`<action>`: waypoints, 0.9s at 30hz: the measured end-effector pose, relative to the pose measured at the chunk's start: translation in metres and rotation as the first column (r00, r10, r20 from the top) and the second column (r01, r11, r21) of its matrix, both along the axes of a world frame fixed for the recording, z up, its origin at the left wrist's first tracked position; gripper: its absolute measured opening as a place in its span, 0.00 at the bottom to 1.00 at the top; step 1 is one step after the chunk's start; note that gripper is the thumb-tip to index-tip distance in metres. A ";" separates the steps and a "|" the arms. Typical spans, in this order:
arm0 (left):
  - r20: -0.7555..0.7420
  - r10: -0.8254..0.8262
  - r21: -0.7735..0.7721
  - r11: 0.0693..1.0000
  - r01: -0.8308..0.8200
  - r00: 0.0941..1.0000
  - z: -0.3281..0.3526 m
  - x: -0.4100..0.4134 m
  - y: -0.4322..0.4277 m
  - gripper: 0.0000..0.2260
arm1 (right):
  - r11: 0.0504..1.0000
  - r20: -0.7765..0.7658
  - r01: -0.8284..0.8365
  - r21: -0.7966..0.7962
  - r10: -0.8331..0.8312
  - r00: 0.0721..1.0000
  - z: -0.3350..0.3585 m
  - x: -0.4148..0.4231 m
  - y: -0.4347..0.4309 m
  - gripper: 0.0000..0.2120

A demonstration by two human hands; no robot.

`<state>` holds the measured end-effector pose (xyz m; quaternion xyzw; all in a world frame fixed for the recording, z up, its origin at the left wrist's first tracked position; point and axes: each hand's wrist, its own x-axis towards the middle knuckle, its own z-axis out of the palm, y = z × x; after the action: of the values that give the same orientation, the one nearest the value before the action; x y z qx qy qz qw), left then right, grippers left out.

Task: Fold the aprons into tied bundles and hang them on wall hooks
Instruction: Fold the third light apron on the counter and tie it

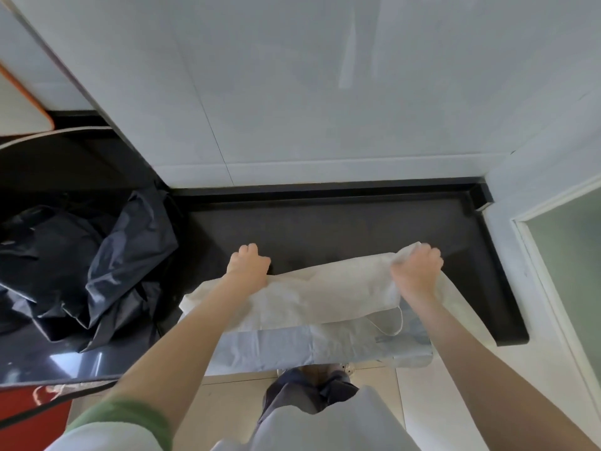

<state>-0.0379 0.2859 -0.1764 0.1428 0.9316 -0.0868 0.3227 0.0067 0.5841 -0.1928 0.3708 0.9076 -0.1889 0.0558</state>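
Observation:
A cream-white apron [325, 297] lies stretched across the front of the dark countertop [357, 229], its lower part hanging over the edge. My left hand [248, 266] grips its left end with curled fingers. At the right end, my right hand [418, 271] clutches a bunched fold of the cloth. A thin strap loop [398, 322] dangles below my right wrist. No wall hooks are in view.
A heap of dark navy aprons [97, 265] lies on the counter to the left. White tiled wall [325, 92] rises behind the counter. A frosted glass door [566, 255] stands at the right, and a red object [29, 408] sits low on the left.

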 end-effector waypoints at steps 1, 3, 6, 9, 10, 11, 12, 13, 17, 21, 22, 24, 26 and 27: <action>-0.011 -0.043 0.007 0.999 0.043 0.999 -0.001 -0.001 -0.001 0.11 | 0.987 -0.092 -0.121 0.102 0.131 0.987 0.003 -0.002 -0.005 0.17; 0.036 -0.043 0.106 0.994 0.039 0.998 0.001 -0.003 -0.006 0.06 | 0.929 -0.192 -0.352 0.112 0.368 0.910 0.009 -0.008 -0.017 0.19; 0.166 0.001 0.272 0.961 -0.047 0.986 0.006 -0.004 -0.011 0.06 | 0.770 -0.142 -0.590 -0.245 0.573 0.807 0.010 -0.024 -0.037 0.16; 0.200 0.021 0.307 0.948 -0.083 0.980 0.009 -0.007 -0.017 0.08 | 0.689 0.096 -0.608 -0.396 0.689 0.718 0.002 -0.033 -0.051 0.13; 0.206 0.030 0.305 0.948 -0.093 0.978 0.009 -0.007 -0.019 0.08 | 0.686 0.148 -0.587 -0.430 0.695 0.704 0.000 -0.033 -0.053 0.11; 0.211 0.040 0.303 0.947 -0.104 0.977 0.009 -0.008 -0.020 0.07 | 0.682 0.180 -0.561 -0.469 0.696 0.695 -0.003 -0.033 -0.055 0.09; 0.216 0.048 0.307 0.945 -0.115 0.975 0.008 -0.008 -0.021 0.05 | 0.675 0.205 -0.539 -0.504 0.700 0.684 -0.006 -0.032 -0.055 0.08; 0.220 0.064 0.314 0.940 -0.133 0.973 0.007 -0.009 -0.022 0.04 | 0.667 0.230 -0.540 -0.513 0.713 0.662 -0.008 -0.031 -0.056 0.07; 0.251 0.149 0.344 0.910 -0.232 0.956 -0.001 -0.009 -0.025 0.06 | 0.670 0.262 -0.598 -0.440 0.733 0.628 -0.010 -0.031 -0.054 0.06; 0.308 0.138 0.234 0.948 -0.216 0.941 0.002 -0.012 -0.037 0.16 | 0.771 0.141 -0.584 -0.255 0.627 0.766 -0.008 -0.042 -0.043 0.07; 0.299 0.117 0.204 0.962 -0.183 0.947 0.004 -0.014 -0.040 0.16 | 0.801 0.092 -0.557 -0.217 0.585 0.806 -0.005 -0.046 -0.039 0.07; 0.237 0.072 0.196 0.973 -0.121 0.969 0.007 -0.023 -0.041 0.13 | 0.849 -0.017 -0.505 -0.159 0.509 0.861 0.003 -0.056 -0.030 0.08; 0.117 0.098 0.268 0.955 -0.127 0.988 0.011 -0.035 -0.037 0.09 | 0.879 -0.123 -0.459 -0.127 0.445 0.887 0.015 -0.070 -0.023 0.08; 0.039 0.130 0.298 0.945 -0.136 0.991 0.013 -0.042 -0.033 0.09 | 0.891 -0.183 -0.440 -0.111 0.417 0.890 0.020 -0.077 -0.021 0.08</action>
<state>-0.0798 0.2527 -0.1630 0.1280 0.9384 0.0790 0.3111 -0.0707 0.5635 -0.1727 0.1400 0.9518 -0.2675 0.0537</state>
